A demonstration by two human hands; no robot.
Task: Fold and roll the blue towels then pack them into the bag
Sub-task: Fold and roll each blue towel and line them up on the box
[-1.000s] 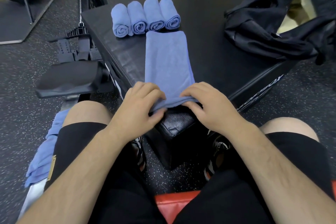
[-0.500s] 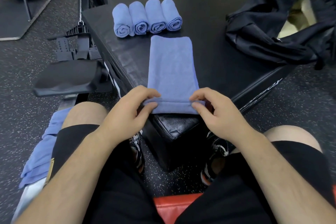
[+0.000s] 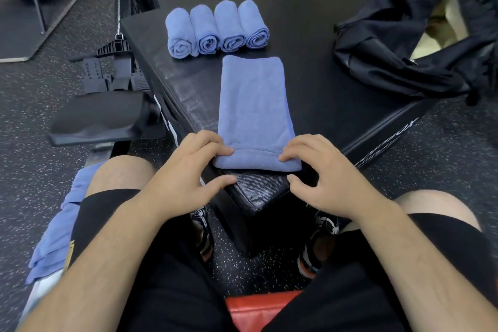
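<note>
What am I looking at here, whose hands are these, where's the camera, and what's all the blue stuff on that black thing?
No machine here: a person wears a camera on the head, looking down at their own hands. The left hand and right hand rest fingertips on the turned-over near end of a folded blue towel, gripping nothing. It lies on a black padded box. Behind it sit four rolled towels; a black bag lies to the right.

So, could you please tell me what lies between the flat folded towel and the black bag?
Nothing: in the head view only bare black box top separates the folded blue towel from the black bag.
</note>
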